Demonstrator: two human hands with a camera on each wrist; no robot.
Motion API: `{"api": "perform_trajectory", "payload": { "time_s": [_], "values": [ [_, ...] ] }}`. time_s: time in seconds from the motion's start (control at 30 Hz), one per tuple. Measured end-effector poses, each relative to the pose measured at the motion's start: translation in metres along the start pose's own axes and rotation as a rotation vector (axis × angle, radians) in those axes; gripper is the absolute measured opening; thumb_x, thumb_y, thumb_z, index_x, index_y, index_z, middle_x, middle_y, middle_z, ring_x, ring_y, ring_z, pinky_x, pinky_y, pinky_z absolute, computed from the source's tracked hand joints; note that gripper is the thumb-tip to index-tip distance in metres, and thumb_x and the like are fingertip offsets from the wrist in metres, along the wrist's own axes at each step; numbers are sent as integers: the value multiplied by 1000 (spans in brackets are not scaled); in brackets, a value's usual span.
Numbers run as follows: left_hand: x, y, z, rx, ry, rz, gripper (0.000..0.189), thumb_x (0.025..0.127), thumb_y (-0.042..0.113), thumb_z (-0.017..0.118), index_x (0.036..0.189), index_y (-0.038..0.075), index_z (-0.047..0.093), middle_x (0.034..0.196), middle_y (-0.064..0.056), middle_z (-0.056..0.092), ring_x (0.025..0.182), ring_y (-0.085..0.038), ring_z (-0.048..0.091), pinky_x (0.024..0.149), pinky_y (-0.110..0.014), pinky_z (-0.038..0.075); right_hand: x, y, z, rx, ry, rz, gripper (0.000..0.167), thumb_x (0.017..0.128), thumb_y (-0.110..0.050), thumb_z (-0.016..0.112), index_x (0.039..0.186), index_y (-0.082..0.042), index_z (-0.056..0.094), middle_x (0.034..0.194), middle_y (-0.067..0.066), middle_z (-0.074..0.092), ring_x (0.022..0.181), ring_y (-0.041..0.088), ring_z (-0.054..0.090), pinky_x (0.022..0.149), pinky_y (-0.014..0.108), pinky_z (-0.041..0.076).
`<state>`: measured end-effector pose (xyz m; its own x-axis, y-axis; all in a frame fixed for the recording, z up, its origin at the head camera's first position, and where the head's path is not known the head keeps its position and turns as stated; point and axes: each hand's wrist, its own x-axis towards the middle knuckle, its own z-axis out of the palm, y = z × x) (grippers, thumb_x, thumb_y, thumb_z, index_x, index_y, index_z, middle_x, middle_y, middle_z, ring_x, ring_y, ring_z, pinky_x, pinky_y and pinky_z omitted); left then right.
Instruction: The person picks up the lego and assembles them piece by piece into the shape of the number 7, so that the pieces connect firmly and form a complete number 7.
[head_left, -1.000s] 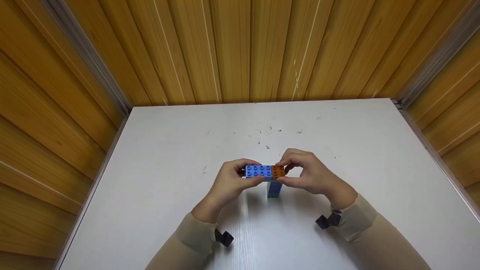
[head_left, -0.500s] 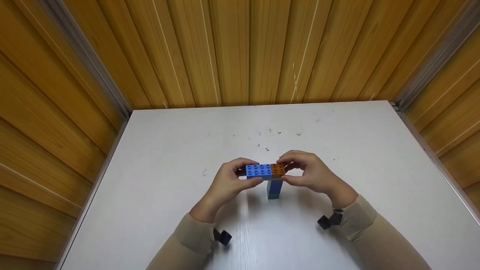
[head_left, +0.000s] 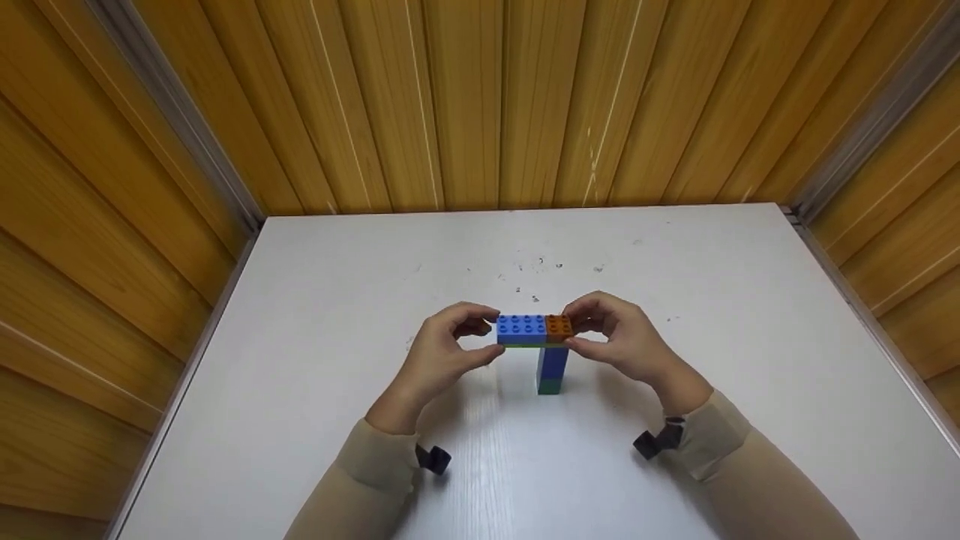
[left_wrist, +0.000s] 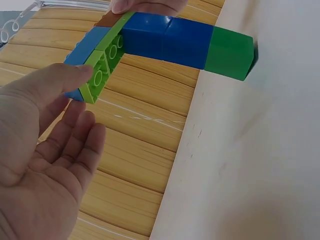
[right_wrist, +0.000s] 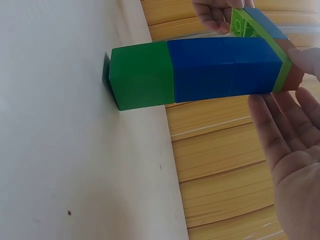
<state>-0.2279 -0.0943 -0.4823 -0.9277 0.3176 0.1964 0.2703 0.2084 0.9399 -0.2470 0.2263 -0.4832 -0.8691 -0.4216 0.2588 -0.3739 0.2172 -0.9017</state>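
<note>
A toy brick structure stands on the white table. Its column has a green brick (right_wrist: pixel 142 75) at the bottom and blue bricks (left_wrist: pixel 167 40) above. Across the top lies a light green plate (left_wrist: pixel 102 67), overhanging to the left. On that plate sit a light blue brick (head_left: pixel 521 327) and an orange-brown brick (head_left: pixel 559 327), side by side. My left hand (head_left: pixel 439 352) pinches the overhanging left end between thumb and index finger, at the light blue brick. With thumb and fingertips, my right hand (head_left: pixel 626 341) pinches the orange-brown brick above the column.
The white table (head_left: pixel 337 285) carries small dark marks beyond the hands. Wood-look panels (head_left: pixel 472 105) rise behind it and at both sides. A small black device (head_left: pixel 433 459) sits at the left wrist, and another black device (head_left: pixel 658 441) at the right.
The left hand has slid left to the end of the light blue brick. The bricks' top has shifted slightly up in the head view. The right hand keeps its hold on the orange-brown brick.
</note>
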Motion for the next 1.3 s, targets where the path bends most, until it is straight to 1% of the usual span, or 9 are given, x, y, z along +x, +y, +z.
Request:
{"api": "perform_trajectory", "payload": {
  "time_s": [0.07, 0.13, 0.27, 0.47, 0.67, 0.87, 0.97, 1.13, 1.3],
  "values": [
    [0, -1, 1, 22, 5, 14, 46, 93, 7, 92, 136, 11, 77, 135, -6, 77, 122, -29, 73, 112, -35, 63, 0, 1, 0, 18, 10, -9, 35, 95, 3, 86, 128, 1, 73, 123, 9, 77, 111, 13, 78, 102, 21, 64],
    [1, -2, 2, 30, 7, 19, 45, 93, 7, 93, 136, 11, 78, 135, -7, 78, 121, -27, 74, 111, -33, 63, -1, 2, 1, 33, 25, -7, 34, 96, 5, 85, 127, 4, 73, 121, 10, 78, 109, 13, 78, 100, 21, 65],
    [1, -2, 3, 32, 12, 11, 46, 93, 9, 93, 136, 12, 78, 136, -6, 78, 122, -26, 75, 112, -36, 63, -1, 3, 1, 40, 56, 39, 33, 98, 2, 84, 129, 5, 73, 124, 14, 78, 108, 12, 79, 100, 21, 65],
    [2, -4, 3, 39, 12, 10, 45, 94, 9, 92, 137, 14, 79, 137, -6, 78, 125, -31, 74, 114, -36, 63, 2, 5, 2, 28, 87, 109, 33, 101, -5, 84, 133, 3, 74, 131, 23, 77, 110, 12, 79, 100, 20, 65],
    [3, -6, 5, 88, 31, 24, 41, 98, 10, 89, 138, 12, 79, 137, -5, 78, 123, -26, 75, 114, -38, 63, 5, 10, 3, 19, 95, 160, 33, 104, -13, 83, 135, -2, 77, 132, 19, 78, 111, 14, 78, 101, 19, 64],
    [4, -7, 7, 126, 43, -1, 40, 99, 13, 89, 138, 13, 80, 136, 0, 78, 123, -20, 74, 116, -38, 62, 6, 14, 4, 42, 104, 211, 33, 106, -19, 82, 137, -8, 80, 136, 15, 80, 115, 15, 79, 101, 22, 65],
    [5, -9, 9, 117, 50, 2, 42, 99, 11, 88, 139, 12, 79, 136, -3, 78, 122, -20, 75, 114, -35, 63, 6, 14, 6, 56, 106, 220, 34, 106, -19, 81, 139, -8, 79, 137, 16, 79, 116, 15, 79, 101, 22, 65],
    [5, -12, 13, 77, 60, 35, 46, 99, 4, 86, 143, 5, 74, 139, -11, 75, 122, -26, 77, 111, -32, 64, 7, 15, 9, 74, 117, 223, 35, 106, -17, 81, 139, -4, 77, 136, 18, 78, 113, 17, 78, 100, 23, 66],
    [3, -16, 17, 91, 80, 42, 53, 97, 1, 87, 147, 7, 72, 141, -10, 73, 123, -25, 77, 111, -33, 64, 6, 15, 12, 72, 103, 232, 35, 106, -20, 83, 137, -6, 78, 134, 16, 79, 113, 20, 77, 100, 23, 66]
  ]
}}
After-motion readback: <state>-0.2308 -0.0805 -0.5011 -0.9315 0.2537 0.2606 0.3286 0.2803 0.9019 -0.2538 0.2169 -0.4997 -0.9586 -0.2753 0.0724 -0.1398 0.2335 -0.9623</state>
